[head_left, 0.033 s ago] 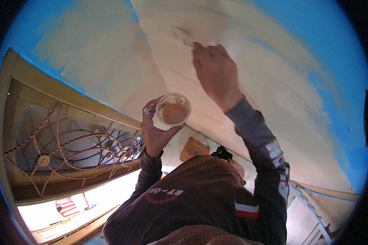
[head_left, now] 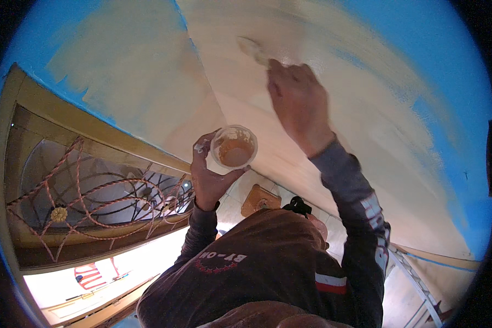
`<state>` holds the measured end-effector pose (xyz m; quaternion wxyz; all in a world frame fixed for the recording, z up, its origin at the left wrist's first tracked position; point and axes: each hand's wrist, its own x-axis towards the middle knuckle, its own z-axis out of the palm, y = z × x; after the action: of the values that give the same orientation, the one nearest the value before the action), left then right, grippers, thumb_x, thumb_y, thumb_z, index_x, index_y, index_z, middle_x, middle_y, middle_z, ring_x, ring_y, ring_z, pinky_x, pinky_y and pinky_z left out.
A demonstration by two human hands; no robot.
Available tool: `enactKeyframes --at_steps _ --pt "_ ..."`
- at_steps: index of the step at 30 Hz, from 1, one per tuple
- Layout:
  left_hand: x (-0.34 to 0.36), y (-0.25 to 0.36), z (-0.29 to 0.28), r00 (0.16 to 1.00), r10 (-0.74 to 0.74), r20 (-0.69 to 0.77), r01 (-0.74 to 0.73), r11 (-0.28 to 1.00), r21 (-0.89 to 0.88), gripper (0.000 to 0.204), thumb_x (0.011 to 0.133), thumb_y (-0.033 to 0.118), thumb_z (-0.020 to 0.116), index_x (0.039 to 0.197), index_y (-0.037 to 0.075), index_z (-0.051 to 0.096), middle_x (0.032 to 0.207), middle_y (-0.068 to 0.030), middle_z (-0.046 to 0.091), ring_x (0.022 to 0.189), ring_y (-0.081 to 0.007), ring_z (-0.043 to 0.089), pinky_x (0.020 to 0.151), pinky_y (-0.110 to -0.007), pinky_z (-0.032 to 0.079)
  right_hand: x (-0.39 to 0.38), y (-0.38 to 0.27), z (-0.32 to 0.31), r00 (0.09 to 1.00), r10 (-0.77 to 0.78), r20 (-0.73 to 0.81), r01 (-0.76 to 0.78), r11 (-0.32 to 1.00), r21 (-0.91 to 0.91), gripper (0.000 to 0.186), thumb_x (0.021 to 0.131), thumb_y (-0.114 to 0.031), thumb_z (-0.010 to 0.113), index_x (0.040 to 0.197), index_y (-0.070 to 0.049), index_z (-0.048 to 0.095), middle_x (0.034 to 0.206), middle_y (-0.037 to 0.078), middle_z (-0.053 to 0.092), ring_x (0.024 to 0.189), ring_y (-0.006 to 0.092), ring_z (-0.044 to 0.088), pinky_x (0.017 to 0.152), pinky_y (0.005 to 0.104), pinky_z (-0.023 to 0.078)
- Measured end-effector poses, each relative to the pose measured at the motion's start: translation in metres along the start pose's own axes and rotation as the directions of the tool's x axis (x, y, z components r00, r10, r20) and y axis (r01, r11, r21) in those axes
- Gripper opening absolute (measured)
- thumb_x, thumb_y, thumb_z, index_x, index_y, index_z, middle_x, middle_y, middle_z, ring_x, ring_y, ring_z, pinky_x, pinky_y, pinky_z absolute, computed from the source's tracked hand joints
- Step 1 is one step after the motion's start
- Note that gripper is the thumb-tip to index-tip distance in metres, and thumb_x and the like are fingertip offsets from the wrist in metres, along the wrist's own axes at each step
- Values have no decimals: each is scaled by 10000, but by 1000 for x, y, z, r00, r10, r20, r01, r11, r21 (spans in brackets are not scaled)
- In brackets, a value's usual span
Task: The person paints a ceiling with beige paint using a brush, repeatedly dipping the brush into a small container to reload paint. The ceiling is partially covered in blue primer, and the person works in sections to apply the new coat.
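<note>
My left hand (head_left: 209, 180) is wrapped round a pale round tub (head_left: 216, 147), fingers on one side and thumb on the other. Beige paint (head_left: 235, 153) lies in its bottom and smears its inner wall. Higher up and to the right, my right hand (head_left: 300, 104) grips a paintbrush (head_left: 255, 50), whose handle is mostly hidden by my fingers. The brush's pale bristles are against the wall (head_left: 344, 115), which is coated beige over blue. White smudges mark my left fingers.
A wooden-framed window (head_left: 65, 109) with a twisted metal grille (head_left: 79, 186) stands at the left. Blue paint (head_left: 448, 65) shows along the wall's outer parts. Below are a brown stool (head_left: 252, 201) and, at lower right, a metal ladder (head_left: 415, 276).
My right hand and the brush have shifted right and slightly down along the wall. The left hand and tub have barely moved.
</note>
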<state>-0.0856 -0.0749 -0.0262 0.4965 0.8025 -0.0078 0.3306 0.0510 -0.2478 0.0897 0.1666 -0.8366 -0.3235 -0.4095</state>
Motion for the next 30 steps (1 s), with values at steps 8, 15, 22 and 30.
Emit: enactKeyframes --at_steps 8,15,22,30 --pt "7 -9 0 994 76 79 -80 995 55 886 579 210 972 1293 22 481 1262 -152 595 1180 -266 597 1013 -406 493 -45 23 -134 968 201 -150 -210 977 -47 215 832 -43 742 1046 -73 740 821 79 696 675 203 610 591 333 517" --pt "18 -6 16 986 88 142 -81 995 -58 876 581 190 969 1289 25 479 1286 -160 590 1183 -275 601 1016 -411 493 -138 84 -265 815 534 -226 -580 754 -308 231 963 -110 658 1171 -25 709 1095 123 732 931 164 680 822 304 538" --pt "23 5 17 971 145 189 -139 989 -48 879 586 181 963 1299 19 475 1286 -160 590 1183 -272 600 1024 -408 487 -188 78 -296 720 560 -409 -684 670 -287 270 997 -141 614 1213 6 683 1144 142 723 1006 188 682 900 337 537" --pt "15 8 17 978 121 168 -110 991 -70 905 576 200 967 1312 20 471 1295 -160 593 1185 -269 598 1022 -407 485 -27 -7 -91 970 68 -234 -26 984 178 169 831 -60 726 999 -55 716 890 115 720 756 261 669 662 347 539"
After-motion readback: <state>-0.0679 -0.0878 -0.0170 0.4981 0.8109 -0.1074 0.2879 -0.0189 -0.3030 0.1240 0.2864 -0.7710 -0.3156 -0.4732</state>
